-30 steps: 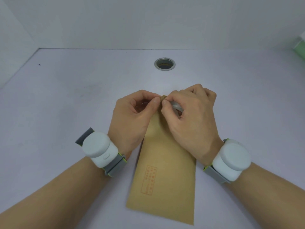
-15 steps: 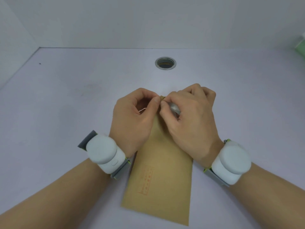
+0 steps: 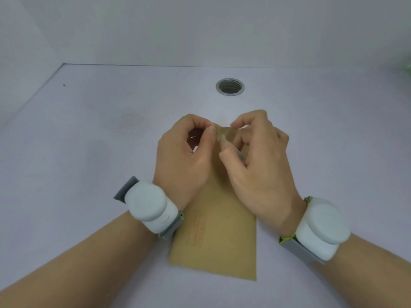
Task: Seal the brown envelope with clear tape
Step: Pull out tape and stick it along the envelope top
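Observation:
A brown envelope [image 3: 222, 230] with a red printed box lies flat on the white table, its long side running away from me. Both hands hover over its far end and hide that end. My left hand [image 3: 180, 158] pinches the free end of the clear tape [image 3: 223, 133] between thumb and forefinger. My right hand [image 3: 260, 170] grips the small clear tape roll [image 3: 241, 155], mostly hidden under the fingers. A short stretch of tape spans the gap between the two hands, and the envelope shows brown through it.
A round metal-rimmed hole [image 3: 229, 86] sits in the table beyond the hands. White walls close the back and left sides. A green object [image 3: 408, 68] shows at the far right edge. Each wrist wears a white device on a grey strap.
My fingertips, touching before, have drawn slightly apart, and a short strip of tape now shows between them. The envelope has stayed in place under the hands.

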Demonstrator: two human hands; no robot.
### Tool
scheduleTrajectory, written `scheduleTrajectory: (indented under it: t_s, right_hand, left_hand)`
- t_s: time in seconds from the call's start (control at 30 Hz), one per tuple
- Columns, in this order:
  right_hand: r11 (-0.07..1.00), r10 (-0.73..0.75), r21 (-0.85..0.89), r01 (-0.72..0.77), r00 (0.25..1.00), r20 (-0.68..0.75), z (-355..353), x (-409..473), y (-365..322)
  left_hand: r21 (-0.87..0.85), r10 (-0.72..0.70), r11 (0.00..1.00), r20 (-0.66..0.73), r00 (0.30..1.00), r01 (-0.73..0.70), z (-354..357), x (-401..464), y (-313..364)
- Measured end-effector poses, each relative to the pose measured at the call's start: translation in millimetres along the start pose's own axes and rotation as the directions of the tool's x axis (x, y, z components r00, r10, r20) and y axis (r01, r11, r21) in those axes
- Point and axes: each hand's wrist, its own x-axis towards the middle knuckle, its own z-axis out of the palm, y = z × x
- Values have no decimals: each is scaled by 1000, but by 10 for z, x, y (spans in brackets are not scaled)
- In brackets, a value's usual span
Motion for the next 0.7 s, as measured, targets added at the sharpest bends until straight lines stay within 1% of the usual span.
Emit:
scheduleTrajectory:
  t_s: [0.07,0.17,0.3,0.4,0.57,0.7]
  right_hand:
    - [999,23,45,-21,999,-36,-32,12,1]
    - [996,62,65,-57,996,-71,-60,26,7]
    - [999,40,24,-38,992,-117,-52,42,28]
    - [1000,17,-5,-18,992,-124,-33,53,31]
    - [999,11,-39,-17,989,-150,-37,72,66]
    - [999,29,-35,-35,987,-156,-51,92,106]
  left_hand:
    - [-31,-38,999,17,999,39,-13,21,-9]
    - [-78,-86,993,55,995,91,-29,48,-26]
    - [-182,-151,969,108,983,169,-40,72,-40]
    - [-265,-203,936,130,970,231,-47,92,-54]
    - [-346,-244,892,175,954,291,-57,106,-49]
    - [-363,-245,879,211,946,309,-71,110,-25]
